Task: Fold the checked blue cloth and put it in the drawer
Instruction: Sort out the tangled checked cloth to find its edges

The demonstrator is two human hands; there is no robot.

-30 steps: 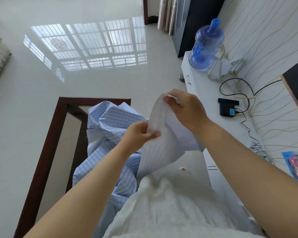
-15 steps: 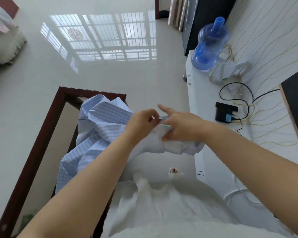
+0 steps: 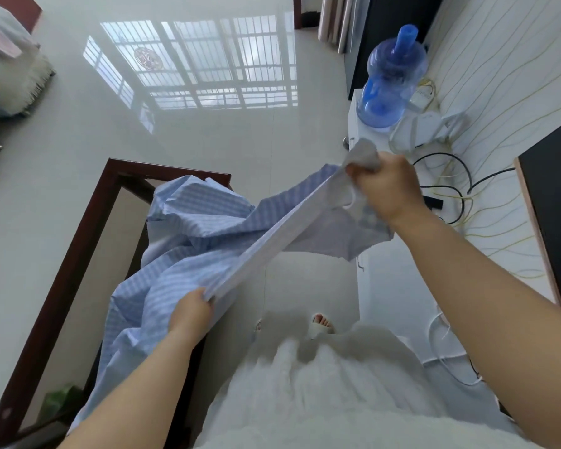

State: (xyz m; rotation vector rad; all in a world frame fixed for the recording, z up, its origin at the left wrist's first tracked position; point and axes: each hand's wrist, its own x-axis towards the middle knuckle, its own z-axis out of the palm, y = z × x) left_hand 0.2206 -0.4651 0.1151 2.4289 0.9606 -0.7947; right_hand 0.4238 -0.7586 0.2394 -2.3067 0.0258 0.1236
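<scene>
The checked blue cloth (image 3: 201, 228) lies crumpled over the glass-topped table (image 3: 62, 264) with the dark wooden frame. One edge of it is pulled taut in the air between my hands. My left hand (image 3: 190, 314) pinches the lower end of that edge, near the table's right side. My right hand (image 3: 386, 187) grips the upper end, bunched in the fist, over the front of the white cabinet (image 3: 379, 286). A loose corner hangs below the right hand. No open drawer shows.
On the white cabinet stand a blue water bottle (image 3: 391, 79), a white device (image 3: 428, 131), black cables (image 3: 450, 176) and a small black box (image 3: 433, 202). A dark panel (image 3: 554, 205) sits at the right. Glossy tiled floor (image 3: 191, 131) stretches ahead; bedding (image 3: 10, 76) lies far left.
My hands were close together on the cloth; they have spread apart, the right up and right, the left down and left, stretching an edge taut between them.
</scene>
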